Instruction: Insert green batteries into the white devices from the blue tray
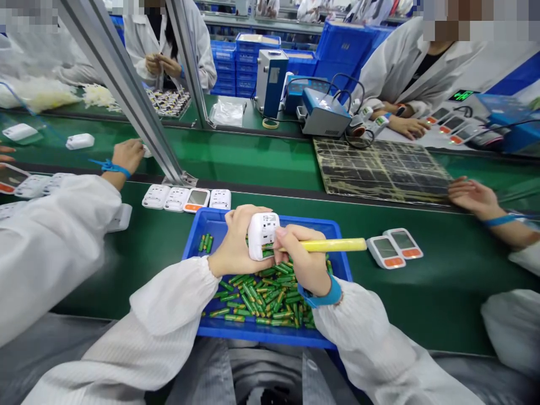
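Note:
My left hand (238, 242) is closed around a small white plastic device (255, 236), its back with slots and an open battery compartment turned toward me. A yellow stick-like tool (337, 245) is gripped in my right hand (306, 253), its near end at the device's lower edge; my fingers hide the tip. A green battery seems to lie in the compartment. Below both hands is a blue tray (274, 336) holding many loose green batteries (261, 295) with gold-coloured ends.
White devices (175, 198) stand in a row behind the tray; two with screens and orange strips (394, 247) lie right. A metal post (126, 90) rises at left. Co-workers' hands (129, 154) (475, 197) are on both sides. A dark panel (379, 169) lies on the green belt.

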{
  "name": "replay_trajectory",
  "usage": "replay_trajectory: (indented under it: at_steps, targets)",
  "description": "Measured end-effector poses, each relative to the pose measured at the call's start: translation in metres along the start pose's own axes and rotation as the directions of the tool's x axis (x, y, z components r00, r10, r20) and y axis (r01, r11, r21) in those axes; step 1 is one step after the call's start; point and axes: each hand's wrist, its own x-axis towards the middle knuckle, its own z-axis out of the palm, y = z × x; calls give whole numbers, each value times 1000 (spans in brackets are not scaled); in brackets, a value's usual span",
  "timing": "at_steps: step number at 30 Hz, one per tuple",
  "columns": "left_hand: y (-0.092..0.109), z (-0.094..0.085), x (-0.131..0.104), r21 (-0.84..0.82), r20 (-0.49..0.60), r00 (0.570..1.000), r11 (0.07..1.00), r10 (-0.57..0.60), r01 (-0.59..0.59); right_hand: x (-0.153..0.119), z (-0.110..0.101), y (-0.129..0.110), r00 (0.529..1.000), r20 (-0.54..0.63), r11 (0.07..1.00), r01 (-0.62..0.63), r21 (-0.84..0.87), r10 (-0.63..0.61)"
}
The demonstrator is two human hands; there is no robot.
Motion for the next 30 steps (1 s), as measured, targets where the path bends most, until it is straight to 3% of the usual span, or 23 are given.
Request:
replay_trajectory:
  at_steps: [3, 6, 8, 11, 15, 19, 23, 25, 27, 28, 30]
  targets:
    - [0, -1, 1, 120, -5, 999, 992, -35, 35, -5, 1, -1, 980, 66, 943, 198, -267, -187]
    - [0, -1, 1, 256, -30, 999, 966, 43, -34, -10, 3, -3, 912, 163, 745, 403, -532, -377]
    - [0, -1, 1, 350, -27, 992, 931, 121, -104, -12, 5, -4, 885, 213, 601, 442, -667, -414]
    - [0, 0, 2, 423, 33, 987, 893, 155, -154, -14, 6, -3, 889, 244, 451, 413, -791, -388]
    - [1, 5, 1, 424, 136, 984, 891, 113, -161, -14, 8, -1, 928, 236, 326, 327, -887, -289]
    - [3, 13, 0, 408, 150, 986, 904, 71, -128, -15, 14, -9, 979, 191, 238, 203, -950, -72]
    - [6, 17, -3, 395, 149, 989, 915, 21, -79, -13, 16, -13, 988, 135, 189, 118, -975, 80]
    - [7, 14, -4, 395, 111, 993, 919, -35, -12, -7, 10, -7, 994, 71, 180, 55, -982, 83]
    - [6, 8, -3, 378, 40, 994, 922, -101, 79, 0, -1, 5, 999, -21, 255, -26, -967, 26]
    - [5, 4, -3, 350, 8, 991, 929, -131, 120, 4, -6, 11, 998, -66, 353, -56, -934, -16]
    - [3, -3, 0, 251, -21, 984, 952, -177, 176, 9, -14, 21, 985, -161, 663, -79, -745, -63]
